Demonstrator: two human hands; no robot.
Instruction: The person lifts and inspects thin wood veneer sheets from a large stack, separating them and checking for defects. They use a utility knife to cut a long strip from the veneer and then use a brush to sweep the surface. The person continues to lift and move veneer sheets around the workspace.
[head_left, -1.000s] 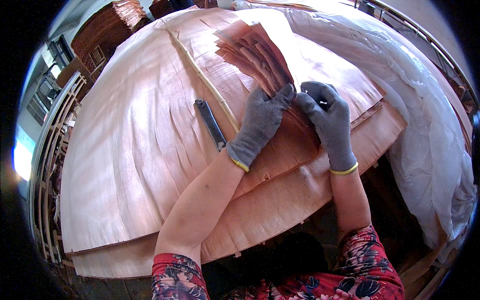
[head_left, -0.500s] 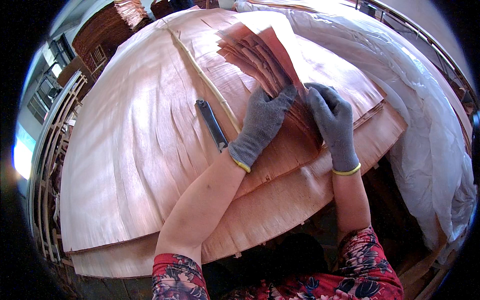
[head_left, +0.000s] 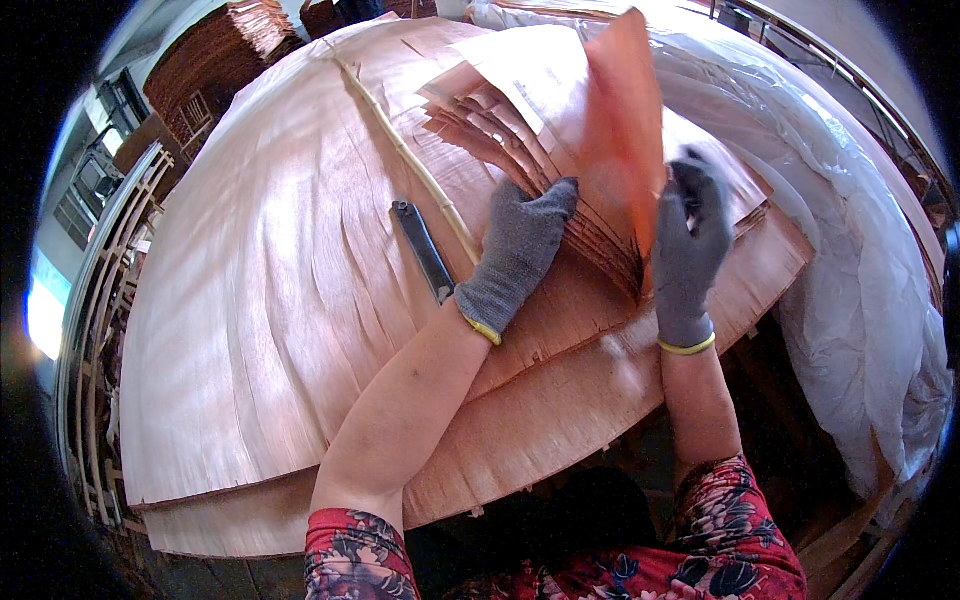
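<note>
My left hand (head_left: 525, 240), in a grey knitted glove with a yellow cuff, is closed around a fanned bundle of thin reddish wood veneer strips (head_left: 490, 130). Its thumb lies across the near side of the bundle. Against the left edge of my gloved right hand (head_left: 692, 235) stands a single orange-brown veneer strip (head_left: 625, 130), upright and apart from the bundle; its upper part is blurred. The right fingers are curled at its edge. Below both hands spreads a broad stack of pale pinkish veneer sheets (head_left: 250, 300), split along the grain in places.
A black-handled cutter knife (head_left: 424, 250) and a long thin stick (head_left: 400, 145) lie on the sheets left of my left hand. Crumpled clear plastic sheeting (head_left: 850, 270) covers a pile at the right. More stacked veneer (head_left: 215, 70) stands at the far left, beside a slatted rack (head_left: 95, 370).
My right hand has moved right, and one veneer strip has come away from the bundle with it. My left hand has stayed nearly in place, still gripping the other strips.
</note>
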